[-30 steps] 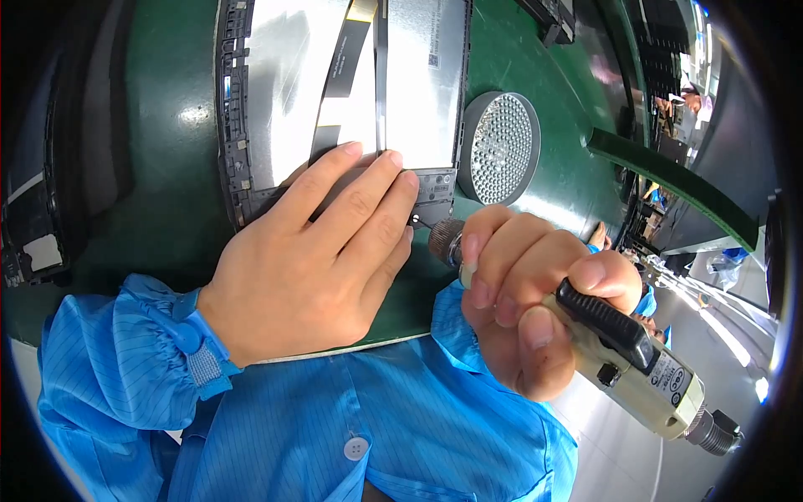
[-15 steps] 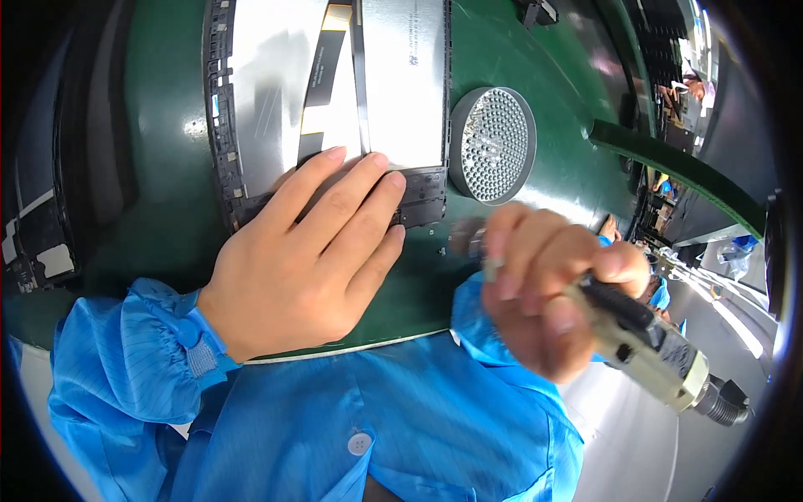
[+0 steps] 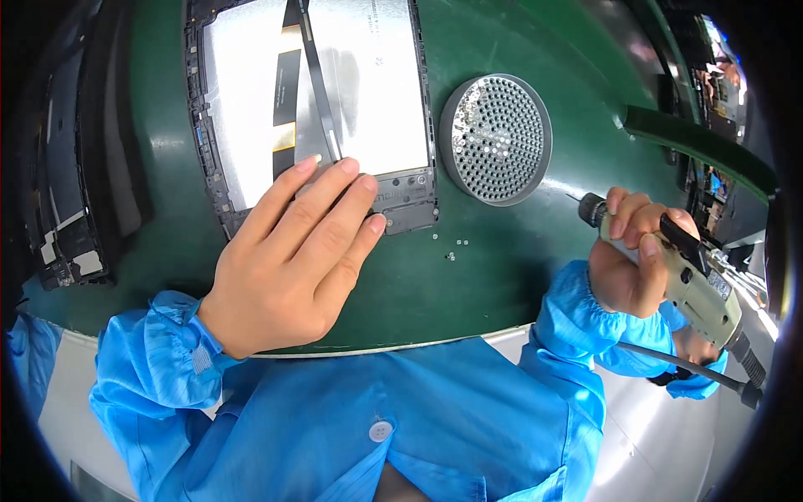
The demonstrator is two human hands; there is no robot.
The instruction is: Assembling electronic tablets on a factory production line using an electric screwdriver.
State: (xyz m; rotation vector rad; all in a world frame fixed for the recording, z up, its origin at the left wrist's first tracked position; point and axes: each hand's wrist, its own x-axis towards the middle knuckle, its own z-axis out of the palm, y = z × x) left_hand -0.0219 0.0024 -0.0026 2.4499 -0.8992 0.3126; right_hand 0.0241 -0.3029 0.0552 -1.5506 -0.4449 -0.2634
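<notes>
My left hand (image 3: pixel 284 259) lies flat, fingers stretched out, over the near edge of an opened tablet (image 3: pixel 410 201) with a black frame. Its silver inner panel (image 3: pixel 368 109) is crossed by a dark ribbon cable (image 3: pixel 318 84). Off to the right, my right hand (image 3: pixel 640 259) is wrapped round a pale electric screwdriver (image 3: pixel 698 297), whose thin bit points left, apart from everything on the table. Between the two hands, several tiny screws (image 3: pixel 452 249) lie loose on the green tabletop. A round grey tray (image 3: pixel 449 159) full of small holes stands just right of the tablet.
Another dark device frame (image 3: pixel 67 184) lies at the far left. A green curved strip (image 3: pixel 694 142) runs along the right. The screwdriver's cord (image 3: pixel 682 361) trails at the lower right, near another person's hand (image 3: pixel 696 347) and blue sleeve. The green table (image 3: pixel 376 309) ends close before me.
My right hand has carried the screwdriver right and away from the tablet's near corner, uncovering the loose screws. My left hand stays on the tablet. The whole view has shifted slightly.
</notes>
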